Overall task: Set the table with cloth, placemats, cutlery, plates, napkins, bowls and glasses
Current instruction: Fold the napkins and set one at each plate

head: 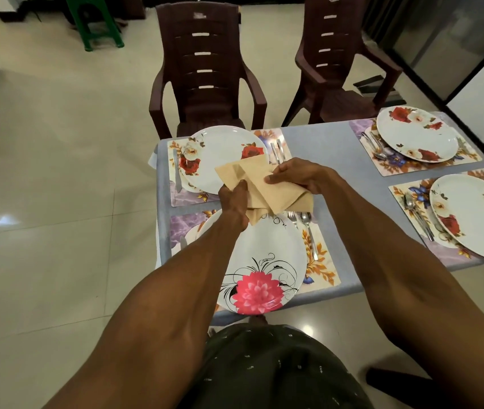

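Observation:
A tan cloth napkin [257, 184] is held in the air over the table between two place settings. My left hand [233, 199] grips its near left edge and my right hand [295, 175] pinches its right side. Below lies a white plate with a pink flower [264, 261] on a floral placemat [320, 261], with a fork and spoon [305, 228] to its right. Beyond it a rose-patterned plate [220, 154] sits on its own placemat with a knife [176, 172] on the left. The table wears a grey-blue cloth [335, 160].
Two more rose plates [418, 134] [477, 214] with cutlery sit on placemats at the right. Two dark brown plastic chairs [205, 69] [341, 60] stand at the far side. A green stool [93, 22] is far back left. Tiled floor lies to the left.

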